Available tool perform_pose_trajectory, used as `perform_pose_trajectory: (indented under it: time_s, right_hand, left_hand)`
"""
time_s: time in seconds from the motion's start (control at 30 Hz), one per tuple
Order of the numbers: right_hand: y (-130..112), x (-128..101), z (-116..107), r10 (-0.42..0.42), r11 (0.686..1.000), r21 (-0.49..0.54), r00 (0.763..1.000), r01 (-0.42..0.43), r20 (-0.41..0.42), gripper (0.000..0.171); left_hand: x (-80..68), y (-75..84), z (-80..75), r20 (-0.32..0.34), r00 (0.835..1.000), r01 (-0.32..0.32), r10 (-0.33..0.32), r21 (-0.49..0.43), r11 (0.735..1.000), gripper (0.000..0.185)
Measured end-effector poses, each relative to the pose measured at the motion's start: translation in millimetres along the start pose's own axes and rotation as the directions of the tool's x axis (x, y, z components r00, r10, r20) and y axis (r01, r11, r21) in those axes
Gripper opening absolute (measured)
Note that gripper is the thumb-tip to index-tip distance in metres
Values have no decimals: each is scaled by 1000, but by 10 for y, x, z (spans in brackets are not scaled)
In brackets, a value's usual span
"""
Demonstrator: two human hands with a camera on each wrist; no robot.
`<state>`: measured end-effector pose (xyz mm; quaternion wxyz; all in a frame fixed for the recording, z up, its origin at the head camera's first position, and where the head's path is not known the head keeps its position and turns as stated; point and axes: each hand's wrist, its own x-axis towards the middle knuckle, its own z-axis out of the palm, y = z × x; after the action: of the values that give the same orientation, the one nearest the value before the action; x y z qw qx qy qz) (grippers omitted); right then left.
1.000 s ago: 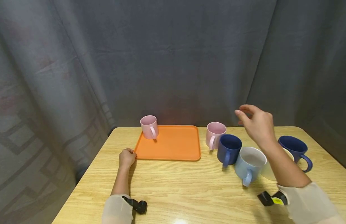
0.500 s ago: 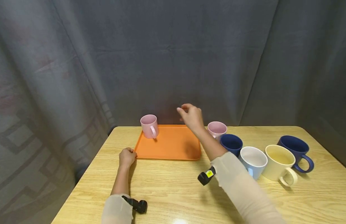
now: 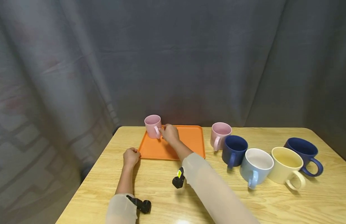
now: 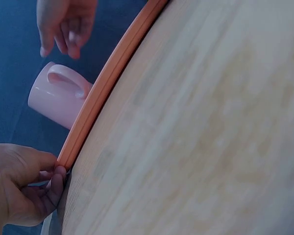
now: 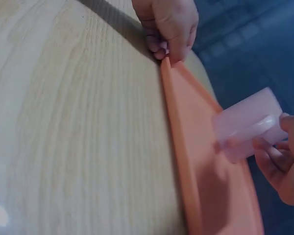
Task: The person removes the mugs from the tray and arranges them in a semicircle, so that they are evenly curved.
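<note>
Head view: the right hand touches the handle of a pink mug standing on an orange tray; left wrist view: the left hand pinches the tray's corner; right wrist view: curled fingers meet the mug handle

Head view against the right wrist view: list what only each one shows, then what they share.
Only the head view shows the row of mugs off the tray: a second pink mug, a dark blue mug, a light blue mug, a cream mug and another dark blue mug, plus the grey curtain.

Only the right wrist view shows the right hand's fingers close up at the pink mug's handle.

Both show the orange tray, the pink mug on it, the left hand gripping the tray's corner, the right hand and the wooden table.
</note>
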<state>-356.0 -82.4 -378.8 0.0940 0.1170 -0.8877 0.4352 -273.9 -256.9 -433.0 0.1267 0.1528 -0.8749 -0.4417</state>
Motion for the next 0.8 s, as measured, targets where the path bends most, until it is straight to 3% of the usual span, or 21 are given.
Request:
perform_pose_trajectory:
  time_s: [0.2, 0.37, 0.47, 0.6, 0.7, 0.8]
  right_hand:
    - [66, -1, 209, 42, 985, 162, 996, -55, 84, 20]
    - [35, -28, 300, 62, 969, 233, 994, -82, 91, 15]
    - [27, -56, 312, 69, 978, 193, 996, -77, 47, 12]
    - [45, -98, 279, 61, 998, 11, 998, -60, -27, 17]
    - [97, -130, 227, 31, 994, -100, 996, -40, -85, 21]
    - [195, -175, 179, -13, 991, -136, 989, -8, -150, 20]
  left_hand:
    - [2, 2, 2, 0, 1000, 4, -4, 10, 1000, 13]
    - [7, 8, -9, -10, 1000, 0, 0, 54, 999, 14]
    - [-8, 2, -13, -14, 1000, -6, 7, 69, 998, 14]
    - [-25, -10, -5, -10, 1000, -11, 12, 55, 998, 12]
    - [-24, -11, 5, -7, 1000, -17, 17, 47, 999, 12]
    - [-18, -12, 11, -3, 1000, -22, 22, 49, 999, 12]
